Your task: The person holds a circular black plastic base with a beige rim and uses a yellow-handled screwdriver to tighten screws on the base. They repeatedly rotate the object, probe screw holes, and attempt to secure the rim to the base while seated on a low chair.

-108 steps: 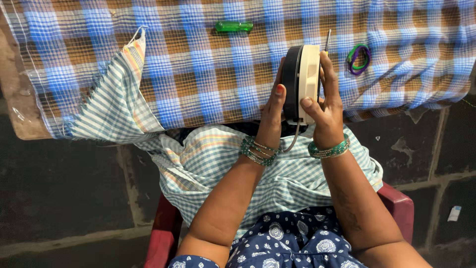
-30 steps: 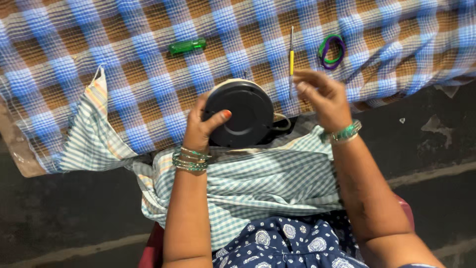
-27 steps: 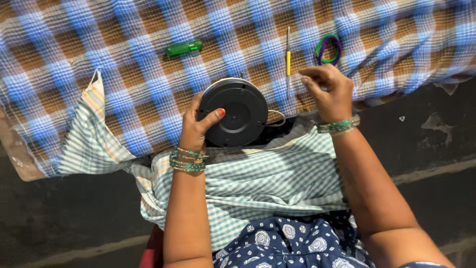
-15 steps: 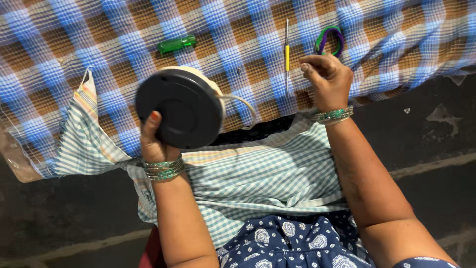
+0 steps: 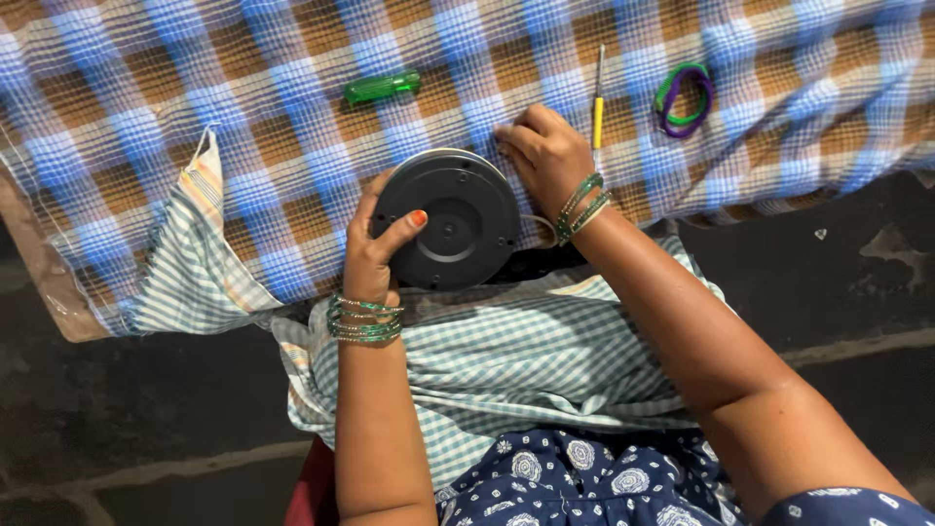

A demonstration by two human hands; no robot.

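A round black disc-shaped device [image 5: 450, 219] with a pale rim sits flat side up at the near edge of the checked cloth [image 5: 292, 127]. My left hand [image 5: 380, 244] grips its left side, thumb across the black face. My right hand [image 5: 545, 156] rests at the disc's upper right edge, fingers curled down on the cloth; what they pinch is hidden. A thin pale cord [image 5: 536, 226] runs from the disc under my right wrist.
A green lighter-like object [image 5: 383, 87] lies beyond the disc. A slim tool with a yellow handle [image 5: 598, 97] lies right of my right hand, with green and purple bangles [image 5: 684, 97] further right. A green-checked cloth [image 5: 506, 360] covers my lap. Dark stone floor on both sides.
The disc, held up to the left half a second ago, has come down right to the cloth's near edge. My right hand has moved left to its upper right edge.
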